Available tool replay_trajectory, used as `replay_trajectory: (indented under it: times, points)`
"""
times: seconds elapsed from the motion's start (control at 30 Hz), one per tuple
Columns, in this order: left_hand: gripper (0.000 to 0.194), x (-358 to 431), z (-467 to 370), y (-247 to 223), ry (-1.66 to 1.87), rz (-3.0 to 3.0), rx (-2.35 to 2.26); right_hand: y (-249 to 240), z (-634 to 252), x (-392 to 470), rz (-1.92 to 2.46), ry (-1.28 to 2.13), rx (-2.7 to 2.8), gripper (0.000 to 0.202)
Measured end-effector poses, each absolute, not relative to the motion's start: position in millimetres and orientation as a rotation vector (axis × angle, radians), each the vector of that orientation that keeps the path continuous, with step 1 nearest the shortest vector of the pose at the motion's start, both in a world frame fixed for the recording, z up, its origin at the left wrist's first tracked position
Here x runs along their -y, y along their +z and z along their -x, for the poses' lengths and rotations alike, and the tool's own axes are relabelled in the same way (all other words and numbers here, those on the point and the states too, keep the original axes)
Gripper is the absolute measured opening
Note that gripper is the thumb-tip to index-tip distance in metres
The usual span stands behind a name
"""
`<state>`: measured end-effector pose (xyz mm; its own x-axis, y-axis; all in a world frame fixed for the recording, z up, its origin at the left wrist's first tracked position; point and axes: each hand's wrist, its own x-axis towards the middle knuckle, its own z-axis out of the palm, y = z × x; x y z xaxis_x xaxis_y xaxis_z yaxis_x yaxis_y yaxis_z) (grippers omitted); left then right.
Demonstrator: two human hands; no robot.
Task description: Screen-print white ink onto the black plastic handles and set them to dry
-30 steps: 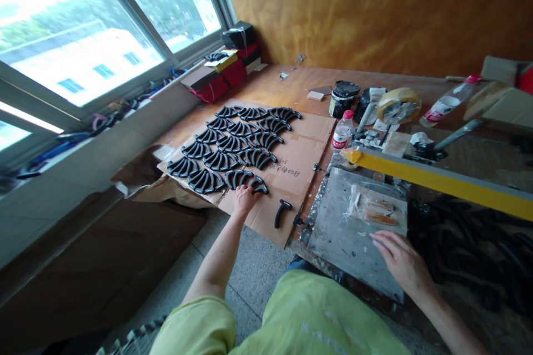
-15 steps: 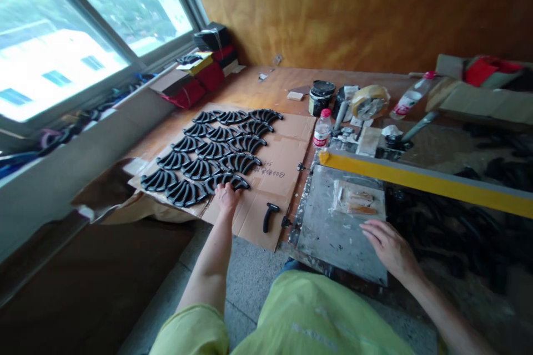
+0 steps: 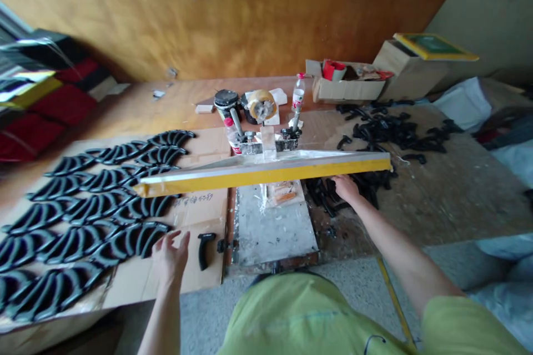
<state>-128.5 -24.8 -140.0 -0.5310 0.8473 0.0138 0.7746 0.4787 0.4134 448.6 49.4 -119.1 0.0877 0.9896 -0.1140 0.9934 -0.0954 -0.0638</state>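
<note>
My left hand (image 3: 170,258) hovers over the cardboard sheet (image 3: 137,283), fingers apart and holding nothing. Just left of it lie rows of curved black handles (image 3: 137,241), fanned out and overlapping. A single black handle (image 3: 205,249) with a short crosspiece lies apart, right of that hand. My right hand (image 3: 345,187) reaches to a loose pile of black handles (image 3: 325,199), close behind the yellow-edged screen frame (image 3: 266,176). Its fingers look stretched out, with no handle visibly gripped, though the fingertips are small and blurred. Under the frame is a grey plate (image 3: 275,233) with a small plastic-wrapped piece (image 3: 285,194).
The frame hangs from a clamp (image 3: 270,143) above the plate. Behind it stand a black-lidded tub (image 3: 227,104), a tape roll (image 3: 262,105) and a plastic bottle (image 3: 298,91). More black handles (image 3: 395,130) are heaped at right, near an open carton (image 3: 350,89). Red and black stacks (image 3: 54,100) sit at left.
The view has swung right. My left hand has come away from the end of the nearest handle row. My right hand has moved from beside the plate to the loose pile.
</note>
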Motion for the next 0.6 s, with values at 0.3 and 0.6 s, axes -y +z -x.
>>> replay_trajectory:
  times: [0.3, 0.6]
  points:
    - [0.038, 10.9, 52.0, -89.7, 1.108, -1.316, -2.140, -98.5, -435.4, -61.1, -2.341, -0.109, -2.206, 0.021]
    - [0.027, -52.7, -26.1, 22.6, 1.751, -1.125, -1.495, -89.7, -293.9, -51.8, -1.448, -0.370, -3.184, 0.024]
